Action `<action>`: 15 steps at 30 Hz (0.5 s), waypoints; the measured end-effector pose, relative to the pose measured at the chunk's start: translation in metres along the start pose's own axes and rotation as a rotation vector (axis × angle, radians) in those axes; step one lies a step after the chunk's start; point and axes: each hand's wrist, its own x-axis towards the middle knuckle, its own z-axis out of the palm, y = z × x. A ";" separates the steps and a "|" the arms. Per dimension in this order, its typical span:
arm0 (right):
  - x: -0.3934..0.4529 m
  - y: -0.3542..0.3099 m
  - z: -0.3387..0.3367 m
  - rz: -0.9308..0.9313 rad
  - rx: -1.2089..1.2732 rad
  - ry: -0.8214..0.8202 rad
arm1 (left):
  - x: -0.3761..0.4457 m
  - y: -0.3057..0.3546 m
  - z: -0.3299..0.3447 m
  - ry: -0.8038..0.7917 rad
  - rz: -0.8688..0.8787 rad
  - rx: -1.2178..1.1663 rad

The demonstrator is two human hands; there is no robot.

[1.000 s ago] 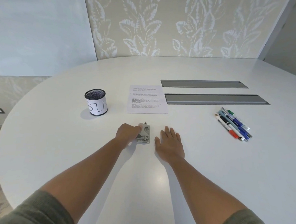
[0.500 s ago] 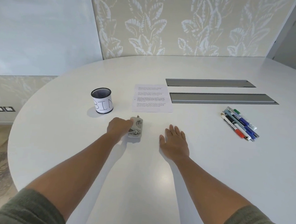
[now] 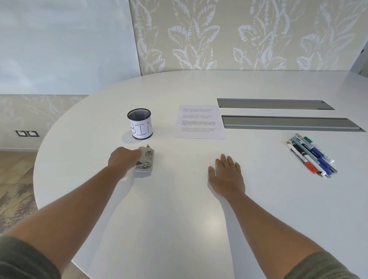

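Left grip (image 3: 123,159) is clenched round the left edge of a small metal hole punch (image 3: 146,161), fingers curled over it, thumb hidden. The punch sits flat on the counter (image 3: 174,214), just in front of the mesh cup (image 3: 140,123) marked "BIN", on the person's side and not touching it. Right grip (image 3: 227,177) is released: palm down, fingers straight on the counter, well right of the cup, holding nothing.

Step in hand, as I read it: taking hold of the punch to move it. To do it well:
- Wrap deeper, so base and lever are caught together and the lever cannot flap.
- Lift straight up before travelling. The cup stands close behind, and a slide could knock it.
- The counter looks slick, so a push would likely skate.

Materials:
- Punch: silver steel, boxy and hard-edged, with a pin standing at its far end.
- Cup: black wire mesh cylinder with a paper label wrapped round it.
- Counter: glossy white with a rounded rim.
- Right of the cup: 1 printed sheet (image 3: 200,123), thin and flat.
- Far right of the cup: a bundle of plastic pens (image 3: 311,155) and 2 long grey slot covers (image 3: 291,123).
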 end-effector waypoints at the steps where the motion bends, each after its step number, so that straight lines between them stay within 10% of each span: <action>1: 0.000 0.000 0.000 -0.001 0.002 0.002 | 0.000 -0.002 -0.002 0.003 -0.006 0.004; 15: 0.001 0.000 0.001 -0.002 -0.001 0.004 | 0.011 -0.018 -0.011 -0.005 -0.016 0.060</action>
